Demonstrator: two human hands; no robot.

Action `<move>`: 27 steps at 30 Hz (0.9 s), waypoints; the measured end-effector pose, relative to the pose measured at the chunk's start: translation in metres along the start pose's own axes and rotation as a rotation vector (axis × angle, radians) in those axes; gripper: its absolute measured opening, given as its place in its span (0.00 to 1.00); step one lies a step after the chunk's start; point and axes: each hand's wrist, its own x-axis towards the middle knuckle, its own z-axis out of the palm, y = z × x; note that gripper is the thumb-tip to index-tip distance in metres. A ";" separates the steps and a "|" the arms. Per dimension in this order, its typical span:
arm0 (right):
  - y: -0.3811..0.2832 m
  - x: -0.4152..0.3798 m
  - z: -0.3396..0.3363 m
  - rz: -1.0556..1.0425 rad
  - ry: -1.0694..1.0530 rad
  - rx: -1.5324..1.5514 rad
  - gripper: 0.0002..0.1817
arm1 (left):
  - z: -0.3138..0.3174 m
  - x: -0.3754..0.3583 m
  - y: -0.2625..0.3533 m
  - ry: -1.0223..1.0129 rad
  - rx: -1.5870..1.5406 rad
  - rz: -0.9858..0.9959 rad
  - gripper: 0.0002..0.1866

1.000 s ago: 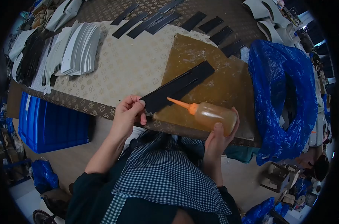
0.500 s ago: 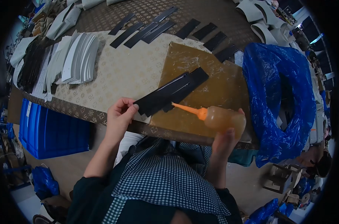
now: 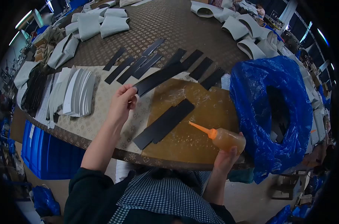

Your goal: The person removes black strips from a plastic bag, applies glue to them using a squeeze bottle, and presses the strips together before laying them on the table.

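A long black strip (image 3: pixel 158 79) is pinched at its near end by my left hand (image 3: pixel 123 100), raised over the table and slanting away to the right. Its far end overlaps other black strips (image 3: pixel 200 68) in this view. My right hand (image 3: pixel 228 158) is wrapped round a squeeze bottle (image 3: pixel 229 139) of amber liquid. The bottle's orange nozzle points left, close to a small stack of black strips (image 3: pixel 163 125) lying on the brown sheet (image 3: pixel 173 151). Specks and smears mark that sheet.
More black strips (image 3: pixel 119 70) lie in a slanted row farther back. Bundles of white strips (image 3: pixel 79 91) stand at the left. A blue plastic bag (image 3: pixel 247 112) with an open mouth sits at the right edge. Pale rolled pieces (image 3: pixel 89 26) lie at the back.
My left hand has lifted a strip off the stack and carried it away toward the back. My right hand keeps the bottle, its nozzle now off the strips. The view has tilted up.
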 end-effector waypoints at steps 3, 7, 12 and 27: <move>-0.002 0.000 0.002 -0.001 0.001 -0.010 0.47 | 0.031 0.065 -0.005 0.035 -0.047 0.010 0.06; -0.004 0.000 0.004 0.013 0.019 -0.017 0.49 | 0.055 0.161 -0.019 0.041 -0.065 0.050 0.06; 0.000 0.004 0.000 0.004 -0.040 -0.046 0.47 | 0.085 0.222 -0.020 0.100 0.027 0.034 0.11; 0.009 0.003 -0.003 -0.040 -0.070 0.001 0.42 | -0.051 -0.020 0.003 -0.153 0.619 -0.056 0.08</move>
